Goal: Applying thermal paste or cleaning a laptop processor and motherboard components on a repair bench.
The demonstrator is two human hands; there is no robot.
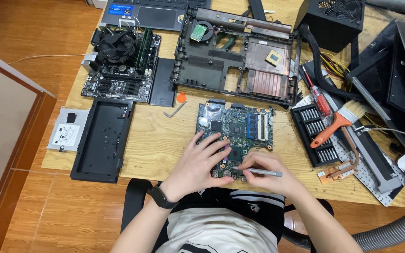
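Wooden table (155,145) is crowded: stripped laptop shell (237,54) at the far side, desktop board with fan (120,63) far left, black cover panel (100,140) near left, bit case (316,133) and orange-handled brush (338,122) to the right. The small green circuit board (240,129) lies flat at the near edge, right in front of the person, long axis left-right. Left hand (198,161) is open, fingers spread, pressing flat on the board's near-left part to pin it. Right hand (268,175) is closed in a pen grip around a thin grey metal tool (258,172), probably a screwdriver. The tool lies nearly level, tip pointing left onto the board's near edge just beside the left fingertips. Both hands are on the board; the right one carries the tool, so the working point sits between the two hands, near the bottom-centre of the board.
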